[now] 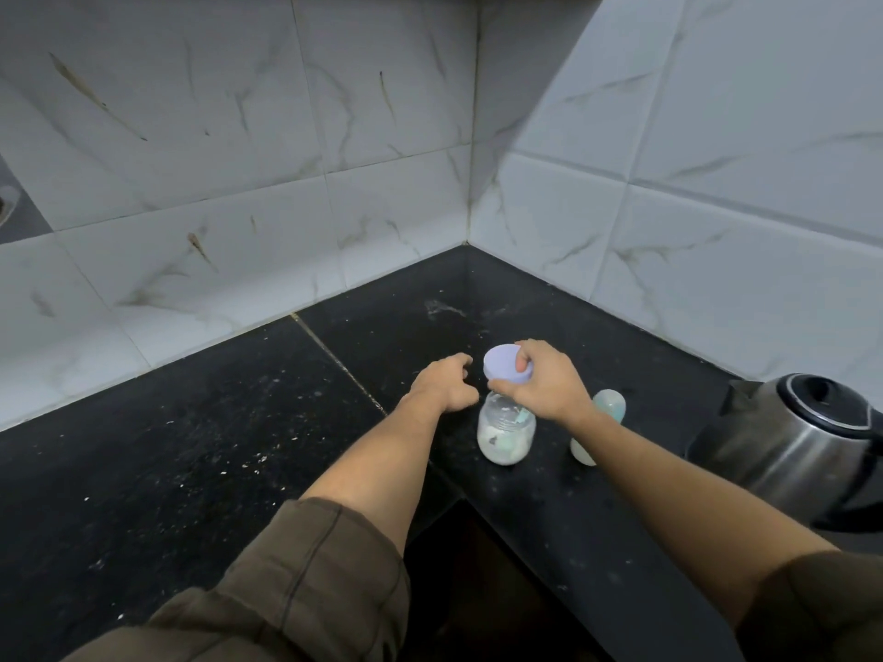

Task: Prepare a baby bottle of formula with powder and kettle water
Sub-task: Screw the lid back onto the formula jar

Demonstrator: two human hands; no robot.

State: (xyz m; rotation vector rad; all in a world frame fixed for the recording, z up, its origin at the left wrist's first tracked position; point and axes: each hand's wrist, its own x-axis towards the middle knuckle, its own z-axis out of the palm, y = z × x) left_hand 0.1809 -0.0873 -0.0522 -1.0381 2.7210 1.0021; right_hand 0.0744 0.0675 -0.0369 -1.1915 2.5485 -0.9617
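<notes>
While the right hand [544, 384] grips the lilac lid [507, 366] above the powder jar [506, 434], the left hand [444, 383] hovers beside it, loosely curled and empty. The jar stands on the dark worktop [191, 446], the bottle [597, 425] just beside it and the kettle [793, 441] further right. Opening the powder seems the step; next, set the lid down and scoop.

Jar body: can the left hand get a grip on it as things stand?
Probably yes. The left hand hovers empty beside the jar, nothing between them; the right hand holds only the lid above.
</notes>
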